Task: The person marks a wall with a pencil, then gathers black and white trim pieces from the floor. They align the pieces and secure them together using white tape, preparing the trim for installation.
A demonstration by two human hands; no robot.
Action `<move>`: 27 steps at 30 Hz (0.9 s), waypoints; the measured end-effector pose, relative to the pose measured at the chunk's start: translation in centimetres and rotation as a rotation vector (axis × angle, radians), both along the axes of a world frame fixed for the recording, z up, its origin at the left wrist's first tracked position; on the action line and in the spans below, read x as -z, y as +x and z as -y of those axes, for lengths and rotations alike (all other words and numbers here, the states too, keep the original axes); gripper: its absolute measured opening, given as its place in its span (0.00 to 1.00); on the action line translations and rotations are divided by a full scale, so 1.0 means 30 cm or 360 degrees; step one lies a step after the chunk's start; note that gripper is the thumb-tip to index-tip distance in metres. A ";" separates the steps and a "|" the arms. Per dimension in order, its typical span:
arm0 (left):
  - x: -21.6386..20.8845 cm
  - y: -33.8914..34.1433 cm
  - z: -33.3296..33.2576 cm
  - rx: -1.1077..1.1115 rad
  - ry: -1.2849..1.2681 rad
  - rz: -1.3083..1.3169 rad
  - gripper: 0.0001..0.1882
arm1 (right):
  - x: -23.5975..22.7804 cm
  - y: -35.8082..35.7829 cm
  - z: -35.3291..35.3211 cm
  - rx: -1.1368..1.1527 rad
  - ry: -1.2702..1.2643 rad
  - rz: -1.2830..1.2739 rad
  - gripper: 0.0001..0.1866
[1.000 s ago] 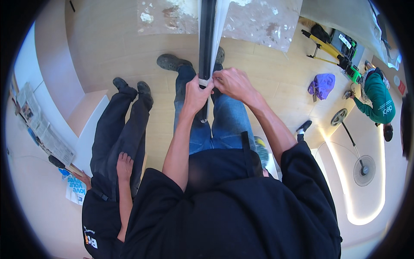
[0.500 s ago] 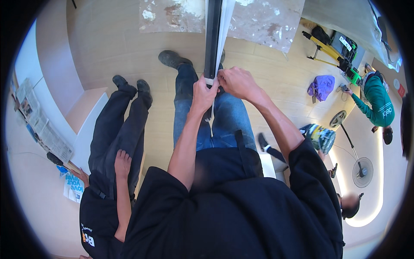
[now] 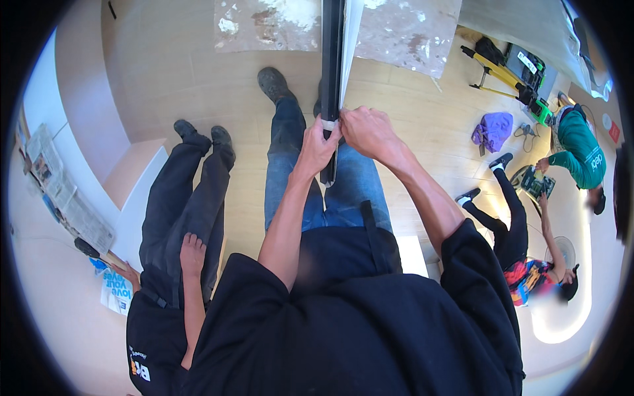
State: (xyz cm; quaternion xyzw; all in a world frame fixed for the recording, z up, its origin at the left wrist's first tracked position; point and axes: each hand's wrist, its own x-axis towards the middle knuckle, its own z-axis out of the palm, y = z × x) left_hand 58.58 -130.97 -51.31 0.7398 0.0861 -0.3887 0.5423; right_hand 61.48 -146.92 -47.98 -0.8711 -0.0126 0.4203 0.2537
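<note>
A long black bar (image 3: 332, 59) with a pale sheet-like layer (image 3: 351, 39) along its right side runs from the top edge down between my legs. My left hand (image 3: 316, 149) is closed round the bar near its lower end, thumb up by a whitish band (image 3: 329, 125) wrapped across it. My right hand (image 3: 371, 134) sits against the bar's right edge beside the band, fingers bent and pressed together. What those fingertips pinch is hidden. Below my hands the bar's dark end (image 3: 327, 177) shows, with a bit of whitish material at the tip.
A person in black (image 3: 158, 323) stands close at my left. To the right, people in a green top (image 3: 581, 148) and a colourful shirt (image 3: 528, 274) handle a device (image 3: 533, 181). Beyond lie a purple cloth (image 3: 494, 131), a yellow stand (image 3: 495, 71) and a paint-stained sheet (image 3: 403, 39).
The bar and both hands have shifted slightly right. A pale strip beside the bar below my hands no longer shows. My left foot moved. The person in the colourful shirt has come toward the green-topped person.
</note>
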 end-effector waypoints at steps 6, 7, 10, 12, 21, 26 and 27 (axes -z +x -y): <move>0.004 -0.026 -0.004 -0.0044 -0.0116 -0.0144 0.18 | -0.010 0.029 0.023 0.0124 0.0126 -0.0361 0.11; 0.010 -0.026 -0.007 -0.0038 -0.0152 -0.0120 0.17 | -0.012 0.035 0.028 0.0193 0.0172 -0.0485 0.11; 0.020 -0.028 -0.013 -0.0011 -0.0199 -0.0117 0.17 | -0.020 0.039 0.022 0.0158 0.0172 -0.0399 0.11; 0.024 -0.031 -0.019 -0.0017 -0.0222 -0.0130 0.17 | -0.023 0.033 0.011 0.0089 0.0121 -0.0267 0.11; 0.027 -0.038 -0.061 0.0031 -0.0263 -0.0222 0.21 | -0.035 0.015 -0.029 -0.0061 -0.0014 -0.0240 0.12; 0.019 -0.042 -0.063 0.0170 -0.0149 -0.0122 0.23 | -0.058 0.050 -0.067 -0.0241 -0.0203 -0.0347 0.13; 0.015 -0.043 -0.064 0.0130 -0.0165 -0.0111 0.22 | -0.059 0.056 -0.076 -0.0264 -0.0215 -0.0375 0.13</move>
